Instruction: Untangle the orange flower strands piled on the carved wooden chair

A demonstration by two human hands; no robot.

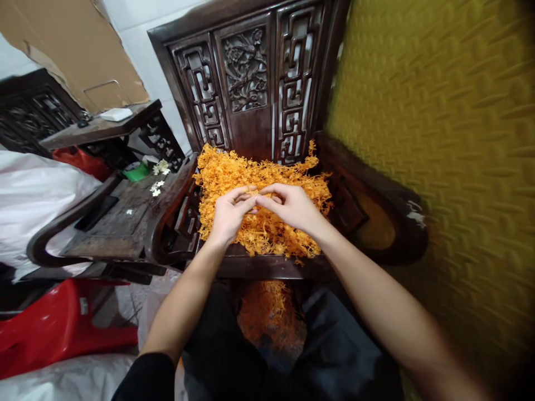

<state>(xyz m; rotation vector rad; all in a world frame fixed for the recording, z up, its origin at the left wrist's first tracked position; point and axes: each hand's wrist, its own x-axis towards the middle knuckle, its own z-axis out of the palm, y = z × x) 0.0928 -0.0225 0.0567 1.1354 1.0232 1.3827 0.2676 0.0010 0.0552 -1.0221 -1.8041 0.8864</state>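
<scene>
A large heap of orange plastic-looking flower pieces (267,234), with thin curly stems, covers the seat of a dark carved wooden chair (251,131). Over the middle of this heap my left hand (232,214) and my right hand (292,206) meet at the fingertips. Thumb and fingers of each are pinched together. Whatever sits between them is too small and hidden to make out; orange shows just behind the fingertips.
A yellow textured wall or panel (430,111) stands close on the right. To the left are a second wooden chair (117,228) with a green tape roll (136,171) and pale flowers (156,188), a red plastic stool (67,323) and white sacks (37,195). More orange pieces (271,301) lie below.
</scene>
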